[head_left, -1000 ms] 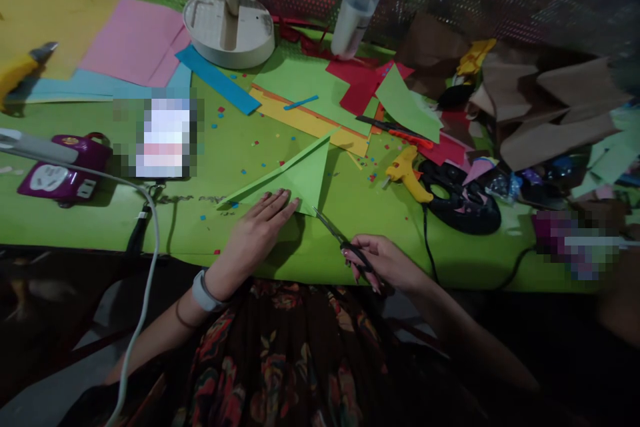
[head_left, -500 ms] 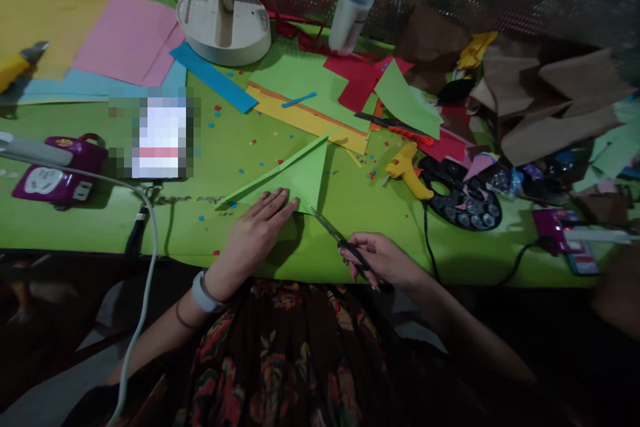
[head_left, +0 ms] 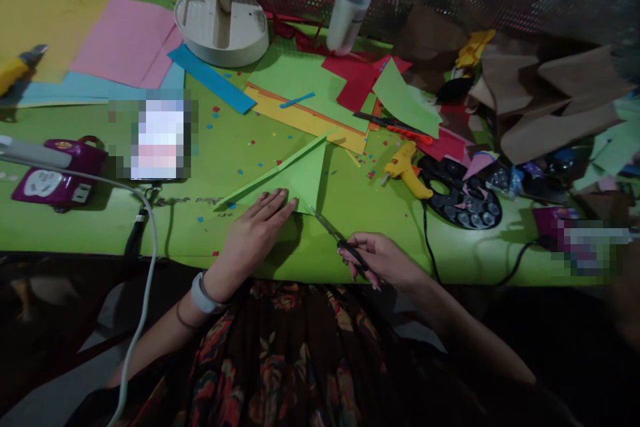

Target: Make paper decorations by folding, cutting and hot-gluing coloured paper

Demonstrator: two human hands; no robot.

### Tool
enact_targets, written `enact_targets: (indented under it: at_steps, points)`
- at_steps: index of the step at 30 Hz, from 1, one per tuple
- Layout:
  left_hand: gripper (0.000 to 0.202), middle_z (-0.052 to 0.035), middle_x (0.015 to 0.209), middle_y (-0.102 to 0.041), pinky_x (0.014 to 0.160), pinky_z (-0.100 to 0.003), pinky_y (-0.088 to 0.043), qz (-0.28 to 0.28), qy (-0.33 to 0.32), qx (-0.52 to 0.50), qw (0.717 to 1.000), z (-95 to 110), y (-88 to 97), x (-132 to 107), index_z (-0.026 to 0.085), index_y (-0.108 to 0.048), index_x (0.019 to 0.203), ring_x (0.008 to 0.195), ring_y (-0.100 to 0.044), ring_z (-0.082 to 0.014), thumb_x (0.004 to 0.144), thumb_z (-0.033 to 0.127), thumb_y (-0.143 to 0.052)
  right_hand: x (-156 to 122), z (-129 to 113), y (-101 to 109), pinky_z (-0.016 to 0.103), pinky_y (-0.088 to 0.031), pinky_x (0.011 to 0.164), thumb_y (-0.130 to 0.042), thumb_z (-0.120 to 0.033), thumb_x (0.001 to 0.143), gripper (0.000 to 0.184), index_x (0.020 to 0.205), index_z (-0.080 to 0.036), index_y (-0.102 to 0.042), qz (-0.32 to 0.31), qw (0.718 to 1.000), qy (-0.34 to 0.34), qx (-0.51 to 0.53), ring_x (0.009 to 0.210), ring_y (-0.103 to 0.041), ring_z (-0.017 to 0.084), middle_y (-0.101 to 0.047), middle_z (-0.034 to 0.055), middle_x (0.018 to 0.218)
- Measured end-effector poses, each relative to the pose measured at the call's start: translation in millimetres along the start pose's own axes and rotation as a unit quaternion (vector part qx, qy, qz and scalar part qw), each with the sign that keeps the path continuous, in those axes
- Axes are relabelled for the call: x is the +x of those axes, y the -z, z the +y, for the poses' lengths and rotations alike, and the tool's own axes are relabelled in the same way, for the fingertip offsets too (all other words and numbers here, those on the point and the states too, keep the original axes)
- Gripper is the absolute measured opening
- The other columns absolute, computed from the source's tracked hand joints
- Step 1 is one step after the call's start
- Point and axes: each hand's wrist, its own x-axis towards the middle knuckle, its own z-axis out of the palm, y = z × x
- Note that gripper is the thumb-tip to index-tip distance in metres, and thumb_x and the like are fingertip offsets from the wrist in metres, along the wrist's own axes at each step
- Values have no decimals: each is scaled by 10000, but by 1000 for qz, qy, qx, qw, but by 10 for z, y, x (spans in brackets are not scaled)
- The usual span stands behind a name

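A green sheet of paper (head_left: pixel 304 177), folded into a triangle with a narrow raised flap along its upper left side, lies on the green table (head_left: pixel 260 250). My left hand (head_left: pixel 264 220) rests flat on its lower edge, fingers stretched out. In my right hand (head_left: pixel 373 257) I hold a pair of scissors (head_left: pixel 345 245) with dark handles. Their blades point up and left, and the tips touch or nearly touch the paper's lower edge, just right of my left fingertips. Whether the blades have paper between them I cannot tell.
A yellow glue gun (head_left: pixel 404 167) and a black palette (head_left: pixel 463 193) lie to the right. Orange-handled scissors (head_left: pixel 400 127) rest among coloured paper. A lamp base (head_left: pixel 223 33) stands behind. A phone (head_left: pixel 159 140), a purple power block (head_left: pixel 65 173) and a white cable (head_left: pixel 150 267) are left.
Both hands, the scissors and the folded paper look the same. Only the camera view has shifted very slightly.
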Motion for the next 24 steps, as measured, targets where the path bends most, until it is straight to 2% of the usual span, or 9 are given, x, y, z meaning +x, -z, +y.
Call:
enact_targets:
  at_steps: [6, 16, 24]
  points:
    - [482, -155, 1442, -541, 1153, -448, -417, -1, 2, -4, 1000, 1, 4, 6, 129, -554, 1358, 1370, -477, -239, 908, 11, -427, -1, 4, 2, 194, -260, 289, -707, -645, 717, 470, 745, -202, -550, 7, 1000, -1, 6, 274, -366, 29, -636, -48, 568]
    - [462, -169, 1427, -551, 1143, -442, -430, -1, -3, 14, 1000, -1, 1, 16, 117, -576, 1334, 1352, -498, -247, 905, 18, -440, -14, -3, -29, 199, -224, 287, -718, -613, 725, 443, 719, -203, -548, 28, 1000, 7, 2, 280, -328, 27, -613, -49, 550]
    - [462, -173, 1422, -555, 1131, -461, -445, -7, -4, 11, 1000, 7, 23, 27, 114, -585, 1329, 1345, -505, -262, 905, 15, -430, -29, -5, -37, 202, -201, 288, -722, -649, 703, 479, 712, -204, -545, 32, 999, 6, 6, 278, -315, 25, -608, -53, 537]
